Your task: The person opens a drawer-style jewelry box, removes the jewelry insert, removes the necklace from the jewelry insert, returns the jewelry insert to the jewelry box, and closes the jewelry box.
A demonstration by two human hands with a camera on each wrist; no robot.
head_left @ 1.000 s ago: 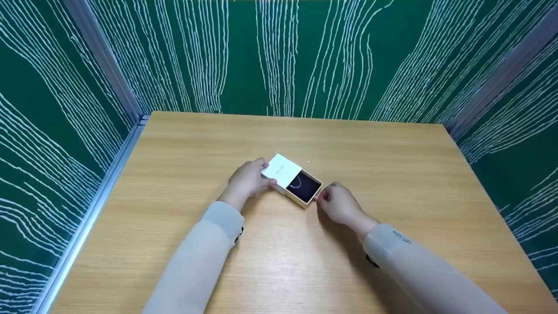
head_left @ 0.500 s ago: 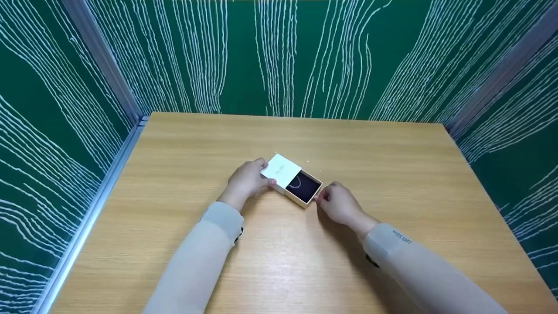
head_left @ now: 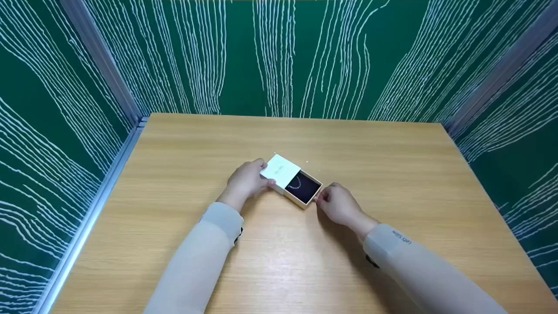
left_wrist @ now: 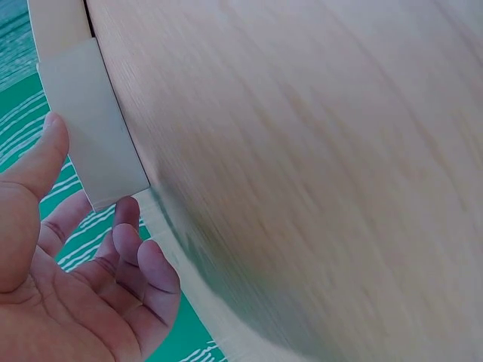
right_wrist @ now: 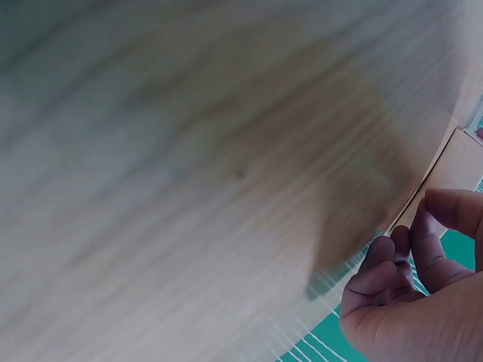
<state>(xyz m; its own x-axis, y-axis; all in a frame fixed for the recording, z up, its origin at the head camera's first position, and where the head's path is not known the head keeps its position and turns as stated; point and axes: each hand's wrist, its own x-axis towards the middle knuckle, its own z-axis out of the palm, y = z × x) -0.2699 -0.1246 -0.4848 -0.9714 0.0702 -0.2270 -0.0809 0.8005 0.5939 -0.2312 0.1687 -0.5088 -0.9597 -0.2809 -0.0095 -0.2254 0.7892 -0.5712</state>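
Note:
A small jewellery box lies on the table in the head view, its white outer sleeve [head_left: 281, 171] pushed part-way off its drawer [head_left: 304, 188]. Inside the drawer, a thin silvery chain [head_left: 296, 183] rests on a dark pad, partly hidden under the sleeve. My left hand [head_left: 248, 179] grips the sleeve by its left end, thumb on the near side. In the left wrist view, the other fingers curl loosely by the sleeve's end. My right hand [head_left: 340, 203] has thumb and index finger pinched together at the drawer's right end; the fingertips hide whatever lies between them.
Tiny pale specks [head_left: 307, 162] lie on the wooden table [head_left: 209, 139] behind the box. Green walls [head_left: 239, 56] with white wavy lines and grey metal posts [head_left: 102, 56] border the table at the back and sides.

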